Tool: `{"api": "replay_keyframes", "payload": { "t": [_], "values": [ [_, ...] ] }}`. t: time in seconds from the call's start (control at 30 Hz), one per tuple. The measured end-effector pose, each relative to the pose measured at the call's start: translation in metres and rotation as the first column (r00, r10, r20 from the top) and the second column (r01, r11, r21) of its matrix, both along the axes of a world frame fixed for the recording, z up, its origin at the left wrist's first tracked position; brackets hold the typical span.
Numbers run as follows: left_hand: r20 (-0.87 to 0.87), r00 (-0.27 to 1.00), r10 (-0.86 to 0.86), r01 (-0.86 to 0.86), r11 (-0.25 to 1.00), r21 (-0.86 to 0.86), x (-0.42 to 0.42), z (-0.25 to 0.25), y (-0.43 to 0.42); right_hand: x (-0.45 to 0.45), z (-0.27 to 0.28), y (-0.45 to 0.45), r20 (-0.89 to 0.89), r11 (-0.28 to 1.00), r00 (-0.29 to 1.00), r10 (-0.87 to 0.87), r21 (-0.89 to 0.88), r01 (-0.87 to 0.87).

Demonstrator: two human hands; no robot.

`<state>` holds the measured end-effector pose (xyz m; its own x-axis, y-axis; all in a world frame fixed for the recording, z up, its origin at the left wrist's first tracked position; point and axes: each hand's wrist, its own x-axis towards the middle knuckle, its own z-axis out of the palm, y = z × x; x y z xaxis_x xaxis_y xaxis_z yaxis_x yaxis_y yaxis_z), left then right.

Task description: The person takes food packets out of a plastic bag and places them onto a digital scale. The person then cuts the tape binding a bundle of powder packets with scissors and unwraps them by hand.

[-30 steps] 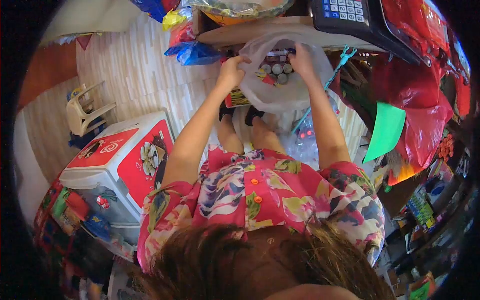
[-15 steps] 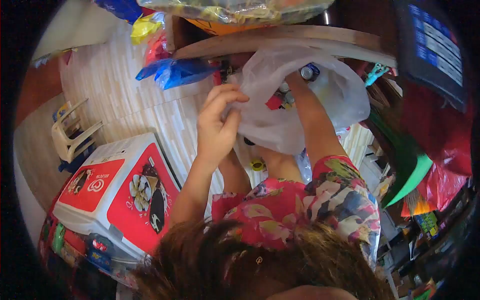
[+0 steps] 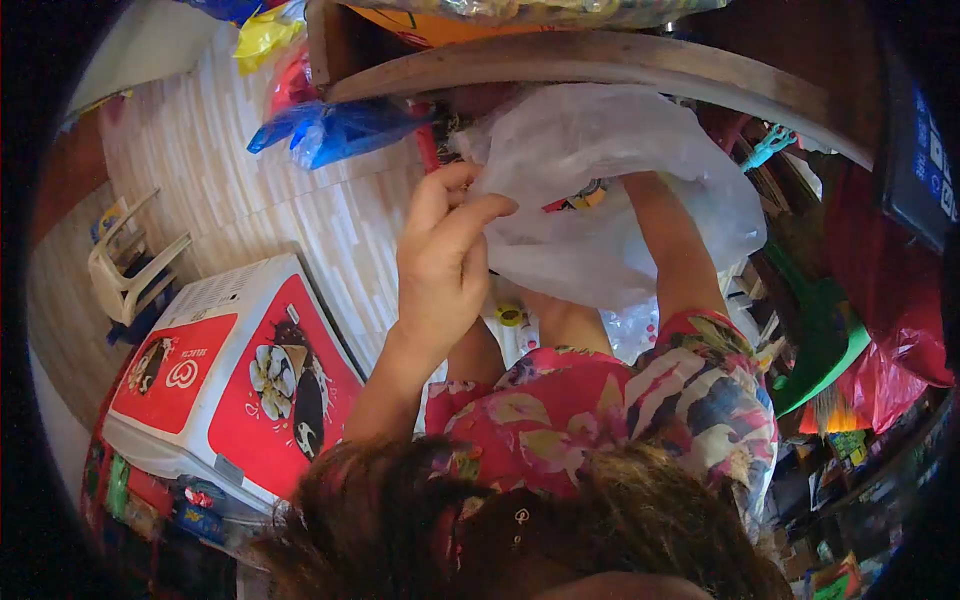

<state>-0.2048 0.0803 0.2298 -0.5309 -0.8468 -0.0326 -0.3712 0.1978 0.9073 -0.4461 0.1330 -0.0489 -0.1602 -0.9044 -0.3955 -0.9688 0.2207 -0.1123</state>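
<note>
A translucent white plastic bag [image 3: 590, 130] hangs open in front of my knees. My left hand [image 3: 447, 250] grips the bag's left rim, with the thumb and fingers closed on it. My right forearm [image 3: 675, 235] reaches into the bag's mouth, and the hand itself is hidden inside by the plastic. Within the bag a small item with red, black and yellow print [image 3: 580, 198] shows near my right wrist. Whether my right fingers hold anything cannot be seen.
A wooden ledge [image 3: 590, 57] curves just beyond the bag. On the left are a blue plastic bag [image 3: 340, 135], a white chair [image 3: 135, 270] and a red-and-white ice cream freezer [image 3: 285, 385]. A roll of yellow tape [image 3: 510, 314] lies by my legs. Green and red plastic items hang at right.
My right arm and the bag have shifted slightly right, with the hand now fully out of sight. The cans seen inside earlier are hidden. My left hand keeps its hold.
</note>
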Motion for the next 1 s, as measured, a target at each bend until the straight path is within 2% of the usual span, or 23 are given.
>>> {"api": "replay_keyframes", "payload": {
  "t": [0.23, 0.33, 0.6, 0.63, 0.73, 0.83, 0.93, 1.0],
  "values": [
    [0.083, 0.996, -0.046, 0.059, 0.984, -0.169, -0.004, -0.005, -0.002, 0.001, 0.0, 0.002, -0.008, 1.0, 1.0, 0.016, 0.0, -0.016],
    [0.019, 1.0, -0.004, 0.008, 0.968, -0.253, -0.01, -0.011, -0.003, -0.001, 0.004, 0.002, -0.013, 1.0, 1.0, 0.023, -0.009, -0.023],
    [0.097, 0.995, -0.008, 0.035, 0.958, -0.283, -0.012, -0.01, -0.004, -0.002, 0.032, 0.016, 0.014, 0.996, 0.999, 0.042, -0.085, -0.041],
    [0.121, 0.993, -0.014, 0.05, 0.952, -0.303, -0.013, -0.012, -0.005, -0.003, 0.042, 0.019, 0.023, 0.993, 0.999, 0.047, -0.109, -0.044],
    [0.13, 0.991, -0.042, 0.061, 0.987, -0.148, -0.017, -0.015, -0.007, -0.004, 0.087, 0.036, 0.084, 0.978, 0.995, 0.06, -0.205, -0.042],
    [0.155, 0.984, -0.089, 0.111, 0.984, -0.137, -0.024, -0.01, -0.009, 0.0, 0.147, 0.063, 0.209, 0.947, 0.976, 0.063, -0.321, 0.008],
    [0.281, 0.953, -0.113, 0.149, 0.983, -0.111, -0.026, -0.011, -0.011, 0.004, 0.204, 0.093, 0.419, 0.933, 0.908, -0.029, -0.315, 0.175],
    [0.396, 0.911, -0.116, 0.211, 0.955, -0.207, -0.026, 0.001, -0.01, 0.0, 0.248, 0.112, 0.569, 0.912, 0.813, -0.128, -0.254, 0.322]
  ]
}}
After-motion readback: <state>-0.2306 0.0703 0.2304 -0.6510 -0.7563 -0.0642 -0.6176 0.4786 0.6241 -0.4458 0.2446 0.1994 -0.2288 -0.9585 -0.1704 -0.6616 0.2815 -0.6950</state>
